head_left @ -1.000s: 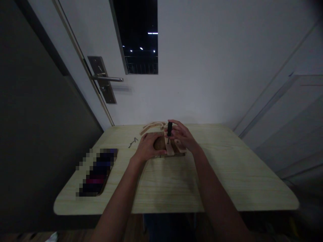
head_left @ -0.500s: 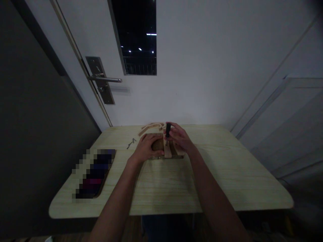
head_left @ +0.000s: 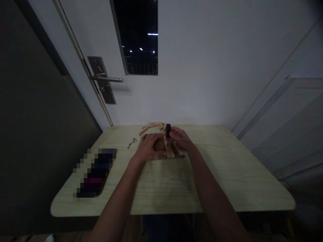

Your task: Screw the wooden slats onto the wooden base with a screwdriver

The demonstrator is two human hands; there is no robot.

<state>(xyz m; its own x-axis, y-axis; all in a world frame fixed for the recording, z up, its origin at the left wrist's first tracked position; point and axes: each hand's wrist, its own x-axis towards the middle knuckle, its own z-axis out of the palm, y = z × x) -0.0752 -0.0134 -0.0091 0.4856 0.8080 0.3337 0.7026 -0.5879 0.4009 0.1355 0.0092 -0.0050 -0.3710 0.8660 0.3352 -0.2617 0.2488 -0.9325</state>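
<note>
My right hand (head_left: 183,138) is closed around the black handle of a screwdriver (head_left: 168,129). The screwdriver stands nearly upright, its shaft pointing down onto a pale wooden strip (head_left: 171,153); whether the tip sits in a screw is too small to make out. Beneath the strip lies a dark brown wooden board (head_left: 159,144). My left hand (head_left: 148,147) grips the board's left part, fingers over the far side and thumb reaching along the near side to the strip. A second pale wooden piece on the board's right is partly hidden by my right hand.
Curved pale wooden pieces (head_left: 151,126) lie behind the board. Several dark screws (head_left: 132,143) lie left of my left hand. A pixelated phone-like device (head_left: 101,176) rests on the table's left. A door with a metal handle (head_left: 108,79) stands behind the table (head_left: 227,188).
My right fingers have shifted lower on the screwdriver, so the handle's top shows. The board and strip appear turned slightly and a little further right. My left hand stays on the board.
</note>
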